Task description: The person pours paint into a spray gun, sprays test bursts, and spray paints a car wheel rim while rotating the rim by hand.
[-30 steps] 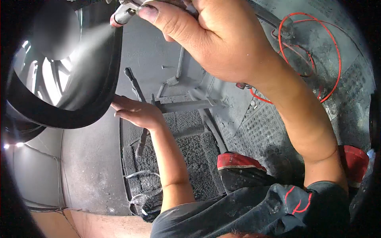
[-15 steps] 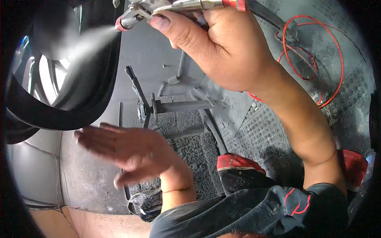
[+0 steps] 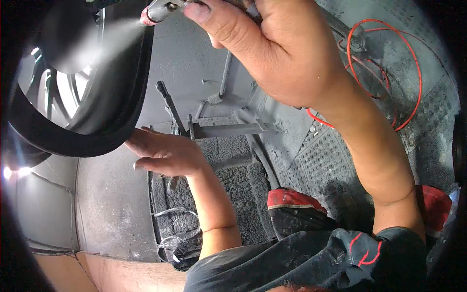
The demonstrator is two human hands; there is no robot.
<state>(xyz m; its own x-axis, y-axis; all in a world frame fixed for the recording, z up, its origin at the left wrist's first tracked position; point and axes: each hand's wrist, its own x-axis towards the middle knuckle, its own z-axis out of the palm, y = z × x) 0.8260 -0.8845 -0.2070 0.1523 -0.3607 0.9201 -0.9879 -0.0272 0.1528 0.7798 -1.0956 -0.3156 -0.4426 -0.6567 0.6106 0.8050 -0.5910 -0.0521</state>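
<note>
At the top, my right hand (image 3: 287, 53) is closed around a metal spray gun (image 3: 159, 10) with a red ring at its nozzle; most of the gun lies outside the picture. A pale mist fans from the nozzle toward the left, over a black wheel rim (image 3: 109, 102) with bright gaps between its spokes. My left hand (image 3: 168, 152) is at the rim's lower right edge, fingers stretched out and thumb apart. Its fingertips meet or pass behind the edge; whether they touch it I cannot tell.
Behind the rim stands a dark metal stand (image 3: 228, 130) coated with overspray. A red hose (image 3: 419, 73) lies coiled on the floor at right, near a studded mat (image 3: 321, 163). A dark, rough-textured pad (image 3: 238, 194) lies below the stand. Lights (image 3: 17, 172) shine at far left.
My left hand has moved up and to the right, up against the rim's lower edge. The spray gun has risen slightly, still spraying. The rim has shifted or turned a little.
</note>
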